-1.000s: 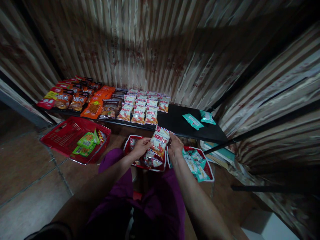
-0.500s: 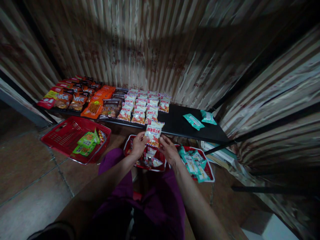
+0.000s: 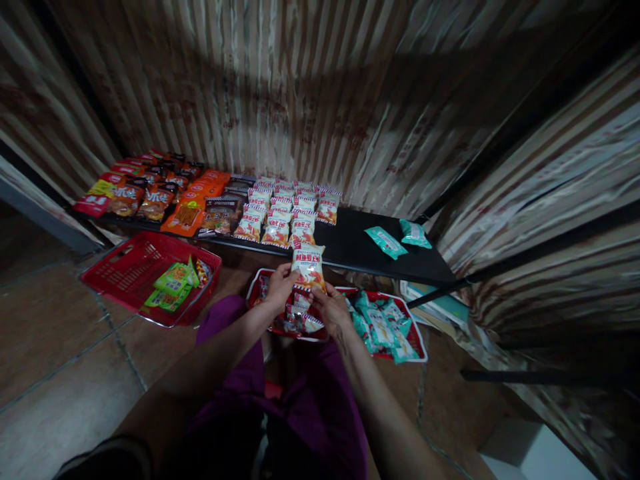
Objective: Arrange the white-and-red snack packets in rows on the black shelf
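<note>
A white and orange snack bag is held up between both hands, in front of the shelf edge. My left hand grips its left side, with the thumb on the front. Around its lower right corner close the fingers of my right hand. Matching snack bags stand in rows on the black shelf just beyond. Below my hands sits a red basket with more small packets in it, partly hidden by the hands.
Orange, red and brown packets fill the shelf's left. Two teal packets lie at its right. A red basket with green packets is on the left floor; another with teal packets is on the right. A black post crosses the shelf's right end.
My right hand has slid down and left, from the bag's right side to its lower corner. The bag has stayed nearly in place, now turned a little more upright.
</note>
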Motion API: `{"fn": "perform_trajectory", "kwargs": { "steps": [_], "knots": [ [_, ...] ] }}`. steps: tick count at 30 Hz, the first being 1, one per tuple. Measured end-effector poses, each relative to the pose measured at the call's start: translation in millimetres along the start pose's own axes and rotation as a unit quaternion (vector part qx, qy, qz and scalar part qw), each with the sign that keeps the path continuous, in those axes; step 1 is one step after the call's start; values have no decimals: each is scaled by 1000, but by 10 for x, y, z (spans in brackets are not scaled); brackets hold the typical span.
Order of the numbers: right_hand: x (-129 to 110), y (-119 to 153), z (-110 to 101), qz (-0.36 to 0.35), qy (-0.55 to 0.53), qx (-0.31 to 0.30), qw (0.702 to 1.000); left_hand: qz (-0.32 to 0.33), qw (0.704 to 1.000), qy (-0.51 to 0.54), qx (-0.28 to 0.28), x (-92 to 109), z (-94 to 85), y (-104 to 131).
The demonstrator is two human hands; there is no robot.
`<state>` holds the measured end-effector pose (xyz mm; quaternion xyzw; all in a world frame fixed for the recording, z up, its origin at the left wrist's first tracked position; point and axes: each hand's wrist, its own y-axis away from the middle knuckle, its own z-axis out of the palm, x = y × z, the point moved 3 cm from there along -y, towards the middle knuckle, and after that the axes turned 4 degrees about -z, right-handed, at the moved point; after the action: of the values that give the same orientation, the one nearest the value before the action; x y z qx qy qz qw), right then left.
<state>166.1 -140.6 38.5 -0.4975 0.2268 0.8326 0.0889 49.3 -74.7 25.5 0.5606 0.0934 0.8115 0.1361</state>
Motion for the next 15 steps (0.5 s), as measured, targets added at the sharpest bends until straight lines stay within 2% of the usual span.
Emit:
{"fn": "perform_trajectory", "kwargs": {
  "steps": [4, 9, 12, 15],
  "knots": [
    [-17, 44, -1, -9, -9, 4, 1000, -7, 999, 31, -35, -7, 35, 20],
    [-16, 72, 15, -20, -8, 18, 1000, -10, 999, 38, -6, -51, 59, 27],
    [-12, 72, 15, -29, -7, 16, 999, 11, 1000, 19, 16, -32, 69, 55],
    [-21, 53, -20, -41, -14, 42, 998, 34, 999, 19, -4, 0, 95, 100]
  ]
}}
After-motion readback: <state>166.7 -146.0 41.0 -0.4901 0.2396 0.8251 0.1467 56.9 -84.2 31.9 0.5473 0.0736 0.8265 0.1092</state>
